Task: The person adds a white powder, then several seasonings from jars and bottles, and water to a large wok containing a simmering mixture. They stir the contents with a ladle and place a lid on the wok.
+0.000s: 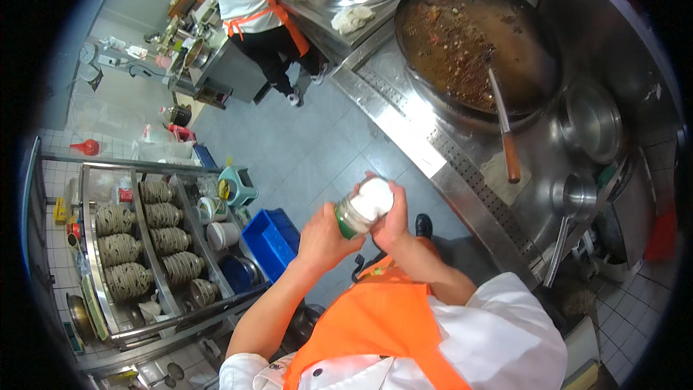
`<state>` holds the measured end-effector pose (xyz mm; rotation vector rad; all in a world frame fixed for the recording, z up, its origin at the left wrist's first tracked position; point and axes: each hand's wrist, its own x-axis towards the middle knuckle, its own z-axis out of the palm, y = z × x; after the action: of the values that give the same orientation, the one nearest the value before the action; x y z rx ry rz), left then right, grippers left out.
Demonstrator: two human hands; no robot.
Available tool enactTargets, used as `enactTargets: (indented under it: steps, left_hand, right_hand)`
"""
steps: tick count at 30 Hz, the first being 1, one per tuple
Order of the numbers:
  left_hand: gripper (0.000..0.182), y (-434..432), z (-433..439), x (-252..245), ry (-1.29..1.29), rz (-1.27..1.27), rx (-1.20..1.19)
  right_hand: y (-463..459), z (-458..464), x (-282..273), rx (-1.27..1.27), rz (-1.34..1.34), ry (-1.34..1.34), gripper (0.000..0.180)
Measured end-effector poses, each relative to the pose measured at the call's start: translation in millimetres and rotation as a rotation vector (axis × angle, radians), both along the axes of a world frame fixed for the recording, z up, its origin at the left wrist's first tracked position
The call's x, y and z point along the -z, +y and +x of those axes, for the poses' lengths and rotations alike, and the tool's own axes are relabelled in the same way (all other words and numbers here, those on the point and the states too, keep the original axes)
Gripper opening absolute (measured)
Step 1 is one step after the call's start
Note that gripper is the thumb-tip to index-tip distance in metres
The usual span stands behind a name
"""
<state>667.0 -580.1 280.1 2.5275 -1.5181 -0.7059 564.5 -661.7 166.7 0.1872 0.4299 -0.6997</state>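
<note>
My left hand (324, 237) is wrapped around a clear jar (354, 216) with a green label, which is tilted in front of my orange apron. My right hand (394, 219) is at the jar's mouth end, its fingers around a round white lid or white piece (376, 197); whether this is apart from the jar cannot be told. To the right, a large wok (403, 59) of brown broth with chili and spices sits on the steel stove. A ladle with a wooden handle (510, 157) leans in it over the rim.
A steel stove edge (390, 130) runs along my right, with a metal bowl (593, 122) and a long-handled steel pan (575, 195). Left stand a rack of stacked bowls (176, 268) and a blue crate (270, 244). A co-worker (254, 0) stands at a far counter.
</note>
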Motion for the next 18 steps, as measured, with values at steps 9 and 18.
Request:
enactTargets:
  steps: [9,18]
  left_hand:
    - [0.07,-56,12,-19,-0.017,-0.038,0.032]
    - [0.063,-234,-17,-99,-0.254,-0.283,0.376]
  right_hand:
    - [-56,10,-37,0.15,-0.067,0.009,0.053]
    - [-217,-26,-118,0.433,-0.346,0.017,0.052]
